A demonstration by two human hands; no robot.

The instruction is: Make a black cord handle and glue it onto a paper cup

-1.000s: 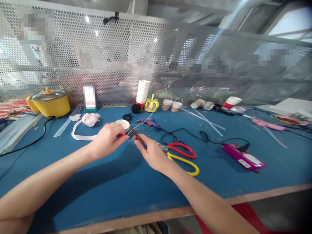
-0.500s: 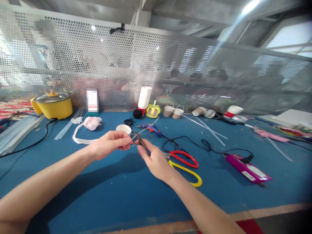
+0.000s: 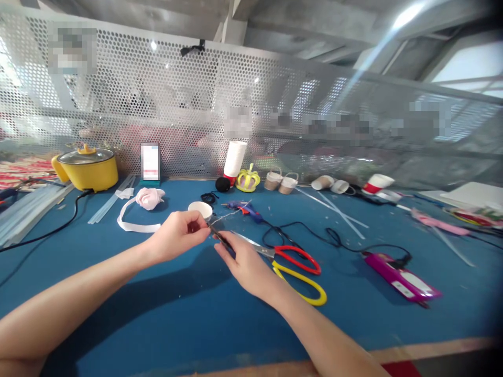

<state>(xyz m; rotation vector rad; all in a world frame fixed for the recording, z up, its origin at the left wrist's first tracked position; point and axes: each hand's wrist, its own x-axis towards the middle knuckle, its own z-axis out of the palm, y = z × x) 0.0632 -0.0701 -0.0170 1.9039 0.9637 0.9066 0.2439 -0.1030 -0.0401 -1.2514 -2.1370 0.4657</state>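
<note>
Head view: gripping a dark tool (image 3: 222,240) firmly in the right hand (image 3: 251,267), pinching closed with the left hand (image 3: 178,234) at its tip, seemingly on silvery wire (image 3: 230,214) running toward two o'clock. Risk of a nip from crowding that tip, or of knocking the white cup (image 3: 199,209) at twelve.

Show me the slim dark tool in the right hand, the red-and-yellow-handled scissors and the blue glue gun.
Slim dark tool (image 3: 222,240): head view, shaft.
Scissors (image 3: 266,252): head view, blade base.
Glue gun (image 3: 236,204): head view, body.
</note>
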